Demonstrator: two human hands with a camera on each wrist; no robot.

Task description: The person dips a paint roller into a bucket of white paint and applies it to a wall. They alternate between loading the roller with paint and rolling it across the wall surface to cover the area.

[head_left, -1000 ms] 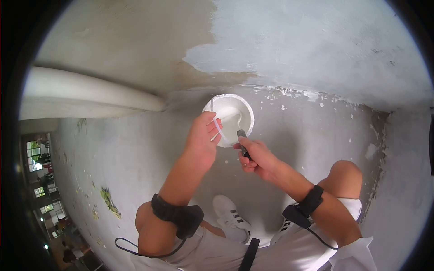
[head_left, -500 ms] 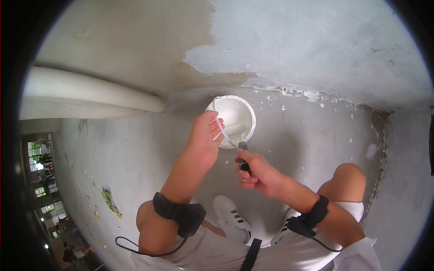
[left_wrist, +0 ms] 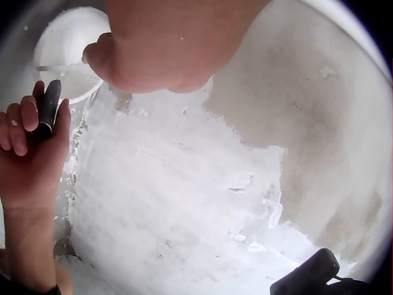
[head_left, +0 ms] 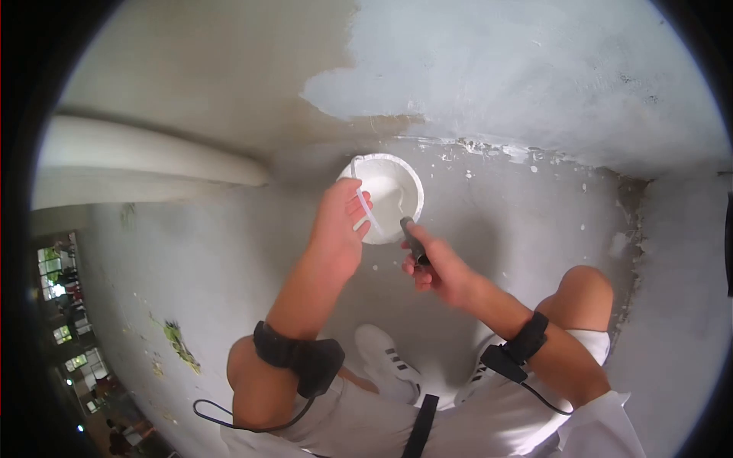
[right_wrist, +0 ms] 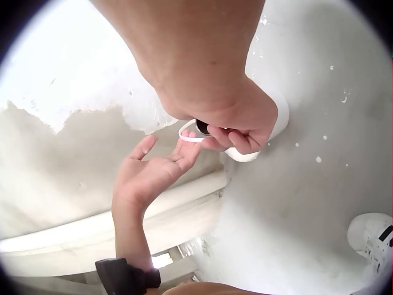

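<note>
A white bucket (head_left: 418, 188) with pale wet paste inside stands on the floor by the wall. My left hand (head_left: 336, 221) is at its left rim, the bucket's white strap handle (head_left: 365, 204) lying across the fingers. In the right wrist view that left hand (right_wrist: 153, 175) is palm up, thumb spread away and fingers nearly straight. My right hand (head_left: 447, 267) grips a dark-handled tool (head_left: 413, 238) at the bucket's near right rim. Its thin bent neck reaches into the bucket; the working end is hidden in the paste.
Behind the bucket rises a wall (head_left: 496, 69), partly coated pale and partly bare brownish. A thick white pipe (head_left: 153, 149) runs along the left. White spatters dot the floor (head_left: 527, 221), and my shoes (head_left: 385, 359) are just below the hands.
The right hand drew the tool back toward me, then pushed it forward over the bucket again. The left hand stays at the strap handle. The view has shifted slightly.
</note>
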